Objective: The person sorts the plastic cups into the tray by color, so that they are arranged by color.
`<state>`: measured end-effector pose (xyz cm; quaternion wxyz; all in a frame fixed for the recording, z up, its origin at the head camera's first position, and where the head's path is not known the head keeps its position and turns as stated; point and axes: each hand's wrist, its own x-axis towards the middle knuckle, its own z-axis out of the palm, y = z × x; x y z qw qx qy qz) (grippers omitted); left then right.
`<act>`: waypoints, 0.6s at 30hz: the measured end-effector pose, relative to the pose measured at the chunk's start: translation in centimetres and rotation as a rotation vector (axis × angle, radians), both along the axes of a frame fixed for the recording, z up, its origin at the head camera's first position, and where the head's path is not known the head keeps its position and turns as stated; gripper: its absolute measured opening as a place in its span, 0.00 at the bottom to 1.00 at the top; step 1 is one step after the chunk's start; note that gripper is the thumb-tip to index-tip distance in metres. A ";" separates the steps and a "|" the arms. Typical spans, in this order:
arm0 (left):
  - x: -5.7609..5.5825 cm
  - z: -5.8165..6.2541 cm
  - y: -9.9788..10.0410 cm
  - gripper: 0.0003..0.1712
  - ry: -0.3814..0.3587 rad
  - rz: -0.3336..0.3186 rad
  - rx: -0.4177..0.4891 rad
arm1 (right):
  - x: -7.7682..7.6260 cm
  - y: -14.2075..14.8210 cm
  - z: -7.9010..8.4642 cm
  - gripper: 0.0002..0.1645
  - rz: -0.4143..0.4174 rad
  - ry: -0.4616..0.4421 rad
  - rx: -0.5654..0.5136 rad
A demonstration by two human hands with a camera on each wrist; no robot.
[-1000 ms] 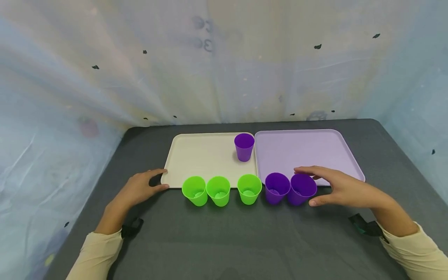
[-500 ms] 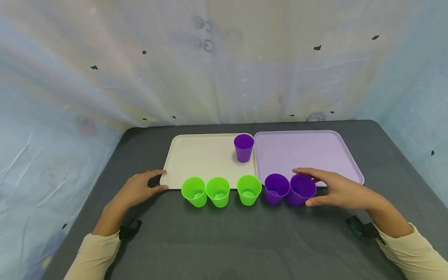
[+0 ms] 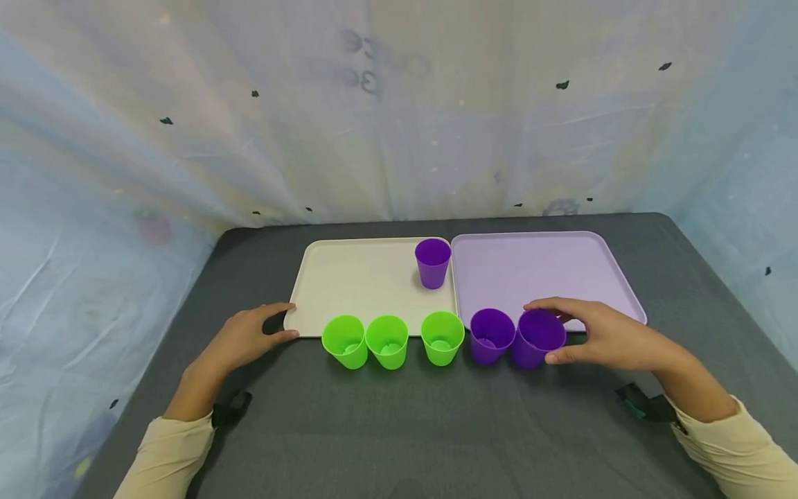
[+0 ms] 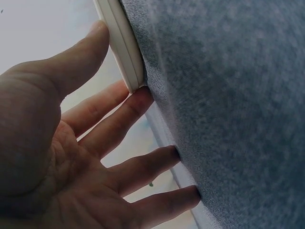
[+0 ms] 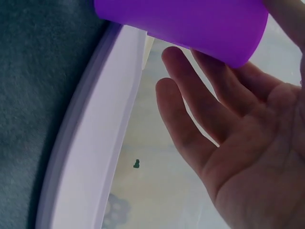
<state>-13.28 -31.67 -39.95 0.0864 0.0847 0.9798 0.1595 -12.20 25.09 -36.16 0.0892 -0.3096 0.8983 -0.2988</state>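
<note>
In the head view my right hand (image 3: 598, 337) holds the rightmost purple cup (image 3: 535, 350), thumb on the near side and fingers on the far side. The right wrist view shows the cup (image 5: 190, 26) between the thumb and upper fingers, while the lower fingers (image 5: 174, 112) extend free. My left hand (image 3: 247, 337) rests at the near left corner of the cream tray (image 3: 349, 277), its thumb (image 4: 97, 40) and a fingertip touching the rim (image 4: 125, 52). Another purple cup (image 3: 491, 343) stands directly left of the held one. A third purple cup (image 3: 433, 270) stands on the cream tray.
Three green cups, at left (image 3: 349, 350), middle (image 3: 389, 350) and right (image 3: 442, 346), stand in a row along the cream tray's near edge. A lilac tray (image 3: 536, 267) lies beside the cream one. Dark grey cloth (image 3: 399, 430) covers the table; a pale curtain (image 3: 399, 138) hangs behind.
My right hand has closed in on the rightmost purple cup, the thumb now overlapping its near side. That cup has shifted slightly right from its neighbour. The left hand stays at the tray corner.
</note>
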 end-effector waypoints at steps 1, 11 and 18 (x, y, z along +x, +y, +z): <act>0.0 0.0 0.0 0.39 -0.001 0.001 0.000 | 0.0 0.1 0.1 0.41 -0.008 0.000 -0.005; 0.0 0.2 0.2 0.39 -0.010 0.009 0.004 | -0.2 1.1 1.1 0.42 -0.110 0.050 -0.014; 0.1 0.2 0.1 0.39 -0.008 0.004 0.005 | -0.5 0.5 0.4 0.40 -0.134 0.159 0.049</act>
